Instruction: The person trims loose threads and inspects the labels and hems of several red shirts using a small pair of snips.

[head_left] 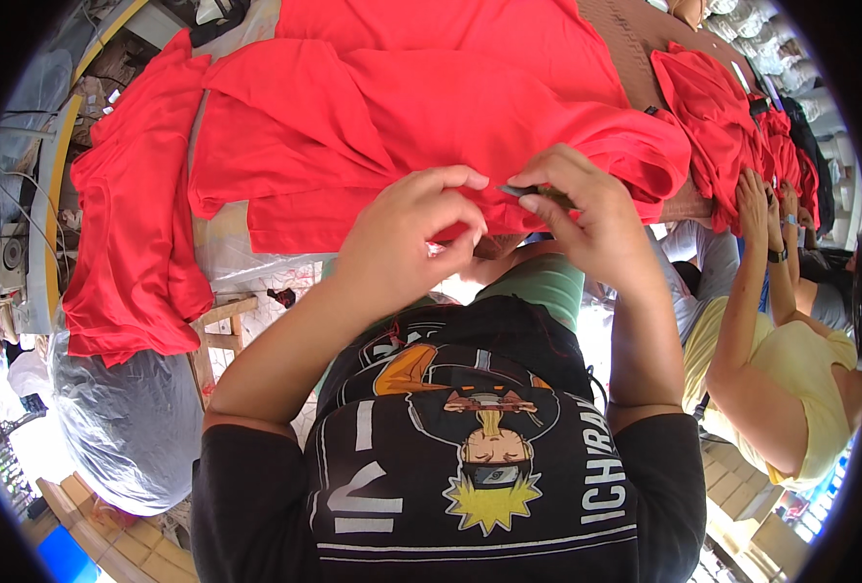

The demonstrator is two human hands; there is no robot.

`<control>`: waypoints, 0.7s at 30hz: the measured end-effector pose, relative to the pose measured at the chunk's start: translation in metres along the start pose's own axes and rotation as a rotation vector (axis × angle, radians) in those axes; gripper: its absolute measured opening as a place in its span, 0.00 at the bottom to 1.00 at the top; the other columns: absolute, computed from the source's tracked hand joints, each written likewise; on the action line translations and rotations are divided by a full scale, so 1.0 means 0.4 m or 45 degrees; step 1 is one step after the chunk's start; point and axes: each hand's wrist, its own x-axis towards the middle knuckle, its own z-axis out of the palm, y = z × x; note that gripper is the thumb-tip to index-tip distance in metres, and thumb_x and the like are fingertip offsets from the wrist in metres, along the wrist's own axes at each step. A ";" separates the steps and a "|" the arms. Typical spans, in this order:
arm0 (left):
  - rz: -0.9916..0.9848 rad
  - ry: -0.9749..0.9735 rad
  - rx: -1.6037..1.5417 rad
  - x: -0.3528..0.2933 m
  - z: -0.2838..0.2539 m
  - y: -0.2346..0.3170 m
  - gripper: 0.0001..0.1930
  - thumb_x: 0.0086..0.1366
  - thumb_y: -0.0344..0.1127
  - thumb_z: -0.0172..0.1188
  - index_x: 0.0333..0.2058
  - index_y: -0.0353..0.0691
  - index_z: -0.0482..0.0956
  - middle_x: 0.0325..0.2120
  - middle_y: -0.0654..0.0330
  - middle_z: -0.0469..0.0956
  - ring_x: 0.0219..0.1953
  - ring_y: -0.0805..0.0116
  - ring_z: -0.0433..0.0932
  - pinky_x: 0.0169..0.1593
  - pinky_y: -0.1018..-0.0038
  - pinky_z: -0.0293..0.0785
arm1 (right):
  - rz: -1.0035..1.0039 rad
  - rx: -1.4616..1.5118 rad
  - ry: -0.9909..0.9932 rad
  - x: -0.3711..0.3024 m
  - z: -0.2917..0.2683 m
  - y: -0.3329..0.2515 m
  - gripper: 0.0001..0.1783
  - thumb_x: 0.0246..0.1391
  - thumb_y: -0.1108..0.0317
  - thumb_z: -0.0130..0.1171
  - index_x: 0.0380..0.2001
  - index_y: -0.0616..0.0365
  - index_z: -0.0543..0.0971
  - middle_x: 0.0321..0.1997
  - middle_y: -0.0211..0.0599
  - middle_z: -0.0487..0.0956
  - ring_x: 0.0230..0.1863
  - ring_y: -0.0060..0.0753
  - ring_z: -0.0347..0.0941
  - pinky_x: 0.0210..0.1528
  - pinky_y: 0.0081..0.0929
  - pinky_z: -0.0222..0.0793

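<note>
My right hand (591, 216) is closed around what look like small thread snips (520, 190). Their grey metal tip pokes out towards the left, while most of the dark body is hidden in the palm. Facing it, my left hand (416, 228) has its fingers curled, thumb and a finger meeting in a pinch; whatever they hold is too small to make out. Both hands are raised above the near edge of a large spread of red cloth (460, 102), which lies in loose folds over the work table.
More red cloth (139, 223) hangs over a clear-plastic-wrapped bundle (125, 418) at left. A wooden stool (222, 335) is beside it. At right, a co-worker in a yellow top (781, 379) handles another red pile (708, 121). Brown covering (635, 39) shows on the table.
</note>
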 end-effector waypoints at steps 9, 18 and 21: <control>-0.372 -0.038 -0.928 0.077 -0.019 -0.062 0.07 0.67 0.28 0.55 0.39 0.31 0.76 0.37 0.59 0.81 0.40 0.79 0.77 0.47 0.81 0.73 | -0.079 0.051 0.050 0.003 -0.007 -0.005 0.11 0.50 0.76 0.60 0.39 0.57 0.78 0.35 0.38 0.77 0.34 0.39 0.78 0.35 0.29 0.73; -0.452 -0.070 -0.977 0.070 -0.028 -0.042 0.06 0.66 0.31 0.58 0.38 0.36 0.79 0.40 0.59 0.79 0.46 0.75 0.74 0.51 0.77 0.69 | -0.095 -0.018 0.073 0.018 0.013 -0.016 0.10 0.50 0.75 0.60 0.38 0.56 0.77 0.37 0.38 0.77 0.34 0.43 0.77 0.34 0.33 0.73; 0.022 -0.145 -0.360 0.063 -0.084 0.006 0.06 0.63 0.33 0.60 0.33 0.37 0.82 0.40 0.57 0.78 0.52 0.67 0.71 0.55 0.70 0.66 | -0.150 -0.094 0.073 0.018 -0.006 -0.013 0.11 0.50 0.76 0.60 0.39 0.57 0.77 0.38 0.37 0.77 0.34 0.42 0.77 0.34 0.32 0.73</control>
